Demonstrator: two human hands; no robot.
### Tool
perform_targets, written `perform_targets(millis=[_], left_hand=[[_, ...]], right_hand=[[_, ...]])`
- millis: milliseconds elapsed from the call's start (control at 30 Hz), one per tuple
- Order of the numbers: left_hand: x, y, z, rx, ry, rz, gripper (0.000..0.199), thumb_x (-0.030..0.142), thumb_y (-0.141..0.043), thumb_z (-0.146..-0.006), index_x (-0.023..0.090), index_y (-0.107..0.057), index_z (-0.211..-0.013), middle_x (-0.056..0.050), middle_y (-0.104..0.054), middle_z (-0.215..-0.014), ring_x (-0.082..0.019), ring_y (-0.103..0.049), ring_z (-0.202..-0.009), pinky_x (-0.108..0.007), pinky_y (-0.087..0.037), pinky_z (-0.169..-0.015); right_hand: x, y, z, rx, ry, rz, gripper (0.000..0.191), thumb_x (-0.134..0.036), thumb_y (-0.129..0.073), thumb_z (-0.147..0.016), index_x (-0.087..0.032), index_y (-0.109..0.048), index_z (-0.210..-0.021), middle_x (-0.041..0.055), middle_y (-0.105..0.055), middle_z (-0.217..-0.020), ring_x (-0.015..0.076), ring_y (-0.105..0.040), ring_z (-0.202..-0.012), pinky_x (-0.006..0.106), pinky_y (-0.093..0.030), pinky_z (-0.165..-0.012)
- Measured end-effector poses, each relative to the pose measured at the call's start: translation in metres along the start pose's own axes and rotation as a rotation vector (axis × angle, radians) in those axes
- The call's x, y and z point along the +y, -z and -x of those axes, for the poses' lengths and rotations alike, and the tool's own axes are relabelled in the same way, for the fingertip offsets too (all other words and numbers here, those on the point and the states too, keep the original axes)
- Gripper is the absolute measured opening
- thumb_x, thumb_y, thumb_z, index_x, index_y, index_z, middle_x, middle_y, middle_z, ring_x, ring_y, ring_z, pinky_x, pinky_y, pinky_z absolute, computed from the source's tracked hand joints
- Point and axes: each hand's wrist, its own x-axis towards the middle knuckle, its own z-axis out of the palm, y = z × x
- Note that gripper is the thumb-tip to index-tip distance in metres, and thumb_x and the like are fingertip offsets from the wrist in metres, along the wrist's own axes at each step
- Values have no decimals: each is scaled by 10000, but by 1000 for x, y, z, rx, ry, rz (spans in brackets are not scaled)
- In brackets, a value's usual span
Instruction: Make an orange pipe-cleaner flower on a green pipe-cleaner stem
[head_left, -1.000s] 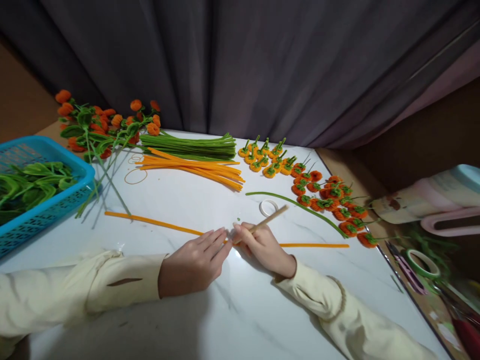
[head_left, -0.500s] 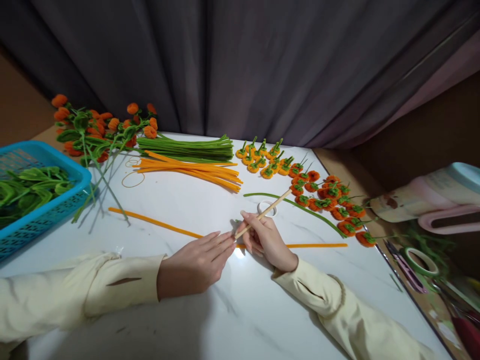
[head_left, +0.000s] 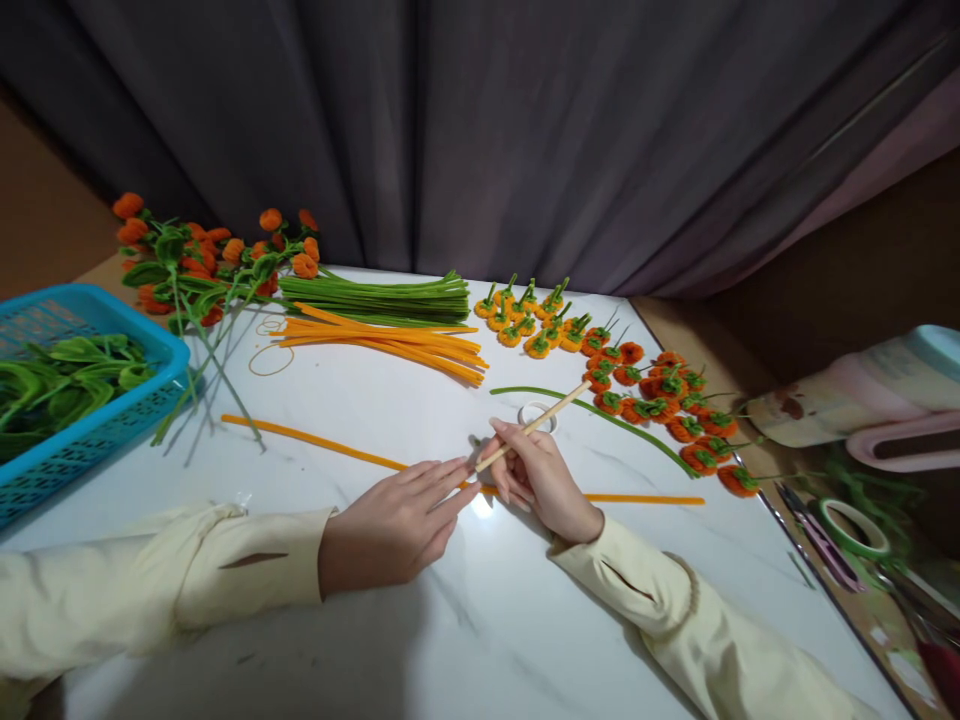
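A long orange pipe cleaner (head_left: 322,443) runs across the white table, partly hidden behind both hands. My left hand (head_left: 405,520) lies over its middle with fingers stretched out and slightly apart. My right hand (head_left: 538,475) pinches a thin wooden stick (head_left: 559,408), slanted up to the right. The stick's lower end comes close to my left fingertips, above the pipe cleaner. Whether the stick touches the pipe cleaner, I cannot tell. Just beyond my right hand are a white ring of tape (head_left: 551,421) and a single green pipe cleaner (head_left: 637,428).
Bundles of green pipe cleaners (head_left: 375,300) and orange pipe cleaners (head_left: 390,345) lie behind. Small yellow pumpkins (head_left: 538,345) and orange pumpkins (head_left: 664,383) sit at right. A blue basket (head_left: 97,430) of leaves stands left. Scissors (head_left: 821,540) and green tape (head_left: 853,528) lie right.
My left fingers have spread a little and drawn slightly away from the stick's lower end. The right hand keeps its pinch on the stick. The whole view has shifted slightly.
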Motion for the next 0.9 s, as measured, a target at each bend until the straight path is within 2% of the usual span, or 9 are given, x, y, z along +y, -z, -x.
perform_targets(millis=[333,533,700,900], left_hand=[[2,0,0,0,-9,-60,381,164,-377,-878,18,-525,-1197,-175,-562,-1257,-240,-538,-1162,-359,-446,-981],[2,0,1,-27,-3,-98,400,154,-377,-864,-15,-500,-1205,-209,-536,-1274,-267,-513,-1190,-369,-464,-979],[2,0,1,-19,-14,-118,382,154,-381,-871,-35,-518,-1173,-244,-542,-1248,-290,-516,-1183,-389,-476,-974],[3,1,-1,8,-11,-111,346,159,-392,-868,-25,-569,-1102,-233,-591,-1188,-275,-556,-1137,-369,-489,-967]], right_hand=[[-1,1,0,3,-7,-1,393,-463,-548,-810,-113,-609,-641,-22,-487,-333,34,-264,-209,145,-200,-235],[0,2,-1,6,-8,33,404,-493,-539,-804,-123,-590,-650,-27,-488,-333,38,-259,-215,156,-179,-244],[3,0,3,-34,17,231,440,-531,-495,-839,-144,-553,-638,-47,-450,-339,38,-266,-252,171,-177,-288],[8,-1,6,-76,223,563,455,-461,-428,-913,-151,-577,-615,-33,-439,-463,76,-409,-439,210,-350,-476]])
